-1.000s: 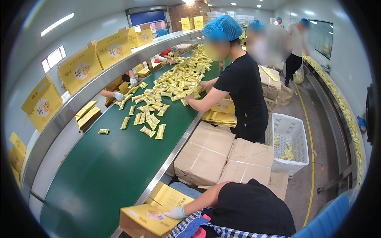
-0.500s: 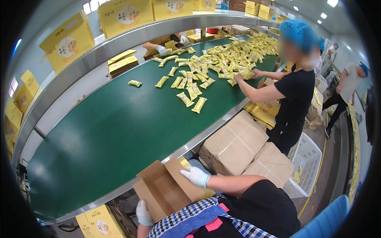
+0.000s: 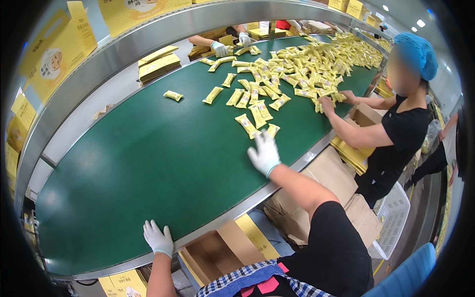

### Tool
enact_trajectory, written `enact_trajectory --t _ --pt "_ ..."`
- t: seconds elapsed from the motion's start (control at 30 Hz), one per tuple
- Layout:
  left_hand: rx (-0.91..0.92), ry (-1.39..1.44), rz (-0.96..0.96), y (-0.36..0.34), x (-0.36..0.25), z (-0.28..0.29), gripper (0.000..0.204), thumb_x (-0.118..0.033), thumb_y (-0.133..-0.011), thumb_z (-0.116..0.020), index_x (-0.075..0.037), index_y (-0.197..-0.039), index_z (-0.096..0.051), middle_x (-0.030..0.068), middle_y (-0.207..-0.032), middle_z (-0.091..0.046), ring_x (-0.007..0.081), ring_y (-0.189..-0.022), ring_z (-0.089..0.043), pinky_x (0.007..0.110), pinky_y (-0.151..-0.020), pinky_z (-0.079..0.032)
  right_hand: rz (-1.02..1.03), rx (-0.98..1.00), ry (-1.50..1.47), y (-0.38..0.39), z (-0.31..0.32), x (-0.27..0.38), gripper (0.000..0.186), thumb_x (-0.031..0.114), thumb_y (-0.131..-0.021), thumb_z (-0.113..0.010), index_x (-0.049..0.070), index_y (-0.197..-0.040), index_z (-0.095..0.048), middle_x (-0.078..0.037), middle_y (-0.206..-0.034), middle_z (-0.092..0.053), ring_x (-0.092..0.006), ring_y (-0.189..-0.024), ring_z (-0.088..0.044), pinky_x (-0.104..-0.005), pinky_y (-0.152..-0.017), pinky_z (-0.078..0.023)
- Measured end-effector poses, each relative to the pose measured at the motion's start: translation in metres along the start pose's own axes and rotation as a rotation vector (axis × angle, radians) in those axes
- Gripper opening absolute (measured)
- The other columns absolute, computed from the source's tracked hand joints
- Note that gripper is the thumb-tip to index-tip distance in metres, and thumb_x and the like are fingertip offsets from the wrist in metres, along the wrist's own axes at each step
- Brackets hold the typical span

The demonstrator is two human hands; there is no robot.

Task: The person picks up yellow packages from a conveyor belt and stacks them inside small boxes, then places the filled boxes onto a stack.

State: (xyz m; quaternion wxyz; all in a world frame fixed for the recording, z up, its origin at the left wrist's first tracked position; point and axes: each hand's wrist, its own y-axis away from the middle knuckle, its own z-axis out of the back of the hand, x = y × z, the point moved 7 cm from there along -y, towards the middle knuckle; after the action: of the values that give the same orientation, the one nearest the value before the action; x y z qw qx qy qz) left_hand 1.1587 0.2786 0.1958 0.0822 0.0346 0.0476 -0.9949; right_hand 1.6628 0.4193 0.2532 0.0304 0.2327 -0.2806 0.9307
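Observation:
My right hand (image 3: 265,153), in a white glove, reaches out over the green belt (image 3: 118,183). Its fingers are stretched and slightly blurred. Their tips are at the nearest yellow wrapped packets (image 3: 247,125); whether they touch is unclear, and no grip shows. My left hand (image 3: 158,238), also gloved, rests open with fingers spread on the belt's near edge, holding nothing. Between my forearms, below the belt's metal rim, sits an open cardboard box (image 3: 243,242), brown inside with a yellow outer side. Its inside is partly in shadow.
A co-worker (image 3: 403,119) in a blue hair cover handles packets at the right, near a large pile (image 3: 321,62). Another person's gloved hands (image 3: 219,48) work across the belt. Paper-wrapped bundles (image 3: 326,173) and a white crate (image 3: 394,220) stand at my right. Flat yellow cartons (image 3: 159,64) lie beyond.
Both hands have let go of the box, which now sits lower against the belt's edge. My right hand has moved forward to the packets; my left has come up onto the belt.

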Motion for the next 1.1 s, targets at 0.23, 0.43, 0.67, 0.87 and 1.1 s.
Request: enact_trajectory --t 0.23,0.43,0.67,0.87,1.1 --pt "0.055 -0.050 -0.063 -0.027 -0.027 -0.004 0.068 -0.034 -0.094 -0.062 0.004 -0.147 -0.042 0.0268 -0.155 -0.037 0.0452 -0.145 -0.032 0.058 -0.119 -0.025 -0.329 0.240 0.148 -0.101 -0.071 -0.132 0.085 0.064 -0.088 -0.061 0.024 -0.159 -0.036 -0.027 -0.163 -0.023 -0.0451 -0.151 -0.022 -0.0575 -0.119 -0.025" --pt "0.062 -0.057 -0.076 -0.030 -0.028 -0.008 0.067 -0.030 -0.094 -0.061 0.004 -0.147 -0.041 0.0269 -0.155 -0.037 0.0451 -0.145 -0.033 0.057 -0.120 -0.024 0.075 0.450 -0.117 -0.111 -0.108 -0.082 0.075 0.065 -0.086 -0.065 0.017 -0.143 -0.058 -0.022 -0.157 -0.039 -0.0437 -0.143 -0.037 -0.0477 -0.119 -0.033" --pt "0.041 -0.056 -0.096 -0.025 -0.014 -0.010 0.067 -0.030 -0.095 -0.058 0.005 -0.148 -0.039 0.0282 -0.155 -0.036 0.0461 -0.144 -0.033 0.056 -0.120 -0.024 0.475 0.674 -0.390 -0.075 -0.085 0.046 0.057 0.041 -0.091 -0.066 0.008 -0.137 -0.060 -0.023 -0.153 -0.044 -0.0432 -0.143 -0.038 -0.0470 -0.120 -0.033" --pt "0.033 -0.073 -0.138 -0.027 -0.017 -0.012 0.067 -0.032 -0.096 -0.055 0.006 -0.149 -0.038 0.0291 -0.156 -0.035 0.0480 -0.143 -0.033 0.056 -0.119 -0.024 -0.445 0.114 0.353 -0.199 -0.067 -0.183 0.086 0.059 -0.084 -0.061 0.009 -0.152 -0.040 -0.019 -0.161 -0.030 -0.0413 -0.149 -0.025 -0.0651 -0.114 -0.027" --pt "0.050 -0.074 -0.141 -0.022 -0.022 -0.009 0.066 -0.033 -0.099 -0.050 0.007 -0.149 -0.037 0.0305 -0.155 -0.035 0.0502 -0.142 -0.033 0.057 -0.119 -0.024 -0.668 0.405 0.244 -0.245 -0.110 -0.252 0.105 0.092 -0.071 -0.053 0.039 -0.159 -0.030 -0.016 -0.167 -0.023 -0.0392 -0.154 -0.019 -0.0699 -0.114 -0.023"
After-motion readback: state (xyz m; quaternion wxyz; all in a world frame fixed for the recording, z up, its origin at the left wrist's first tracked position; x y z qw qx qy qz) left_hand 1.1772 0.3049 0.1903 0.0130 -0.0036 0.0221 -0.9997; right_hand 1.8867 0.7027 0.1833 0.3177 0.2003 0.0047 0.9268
